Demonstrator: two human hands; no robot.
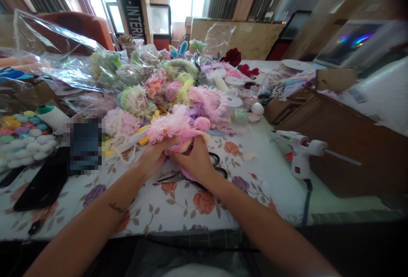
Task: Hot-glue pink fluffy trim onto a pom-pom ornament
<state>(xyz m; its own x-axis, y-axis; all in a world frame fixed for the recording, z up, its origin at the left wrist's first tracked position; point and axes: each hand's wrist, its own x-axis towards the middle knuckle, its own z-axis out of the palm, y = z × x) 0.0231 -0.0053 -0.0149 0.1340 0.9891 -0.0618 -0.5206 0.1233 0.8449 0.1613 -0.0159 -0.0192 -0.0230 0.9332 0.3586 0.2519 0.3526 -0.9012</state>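
Observation:
A fluffy pink bundle (pixel 172 126) of yarn and fabric is held above the flowered tablecloth, near the middle. My left hand (pixel 157 154) grips its lower left side, with the fingers partly hidden by the pink material. My right hand (pixel 196 158) is closed on its lower right side, thumb toward the left hand. Black-handled scissors (pixel 220 171) lie beneath and beside the right hand, partly covered by it. A pink pompom (pixel 202 123) shows at the top right of the bundle.
A white glue gun (pixel 299 151) stands at the right before a cardboard box (pixel 350 154). Yarn pieces and clear wrapping (pixel 63 64) are heaped behind. At the left are pompoms (pixel 28 145), a black phone-like object (pixel 41 183) and a blurred-out device (pixel 84 145).

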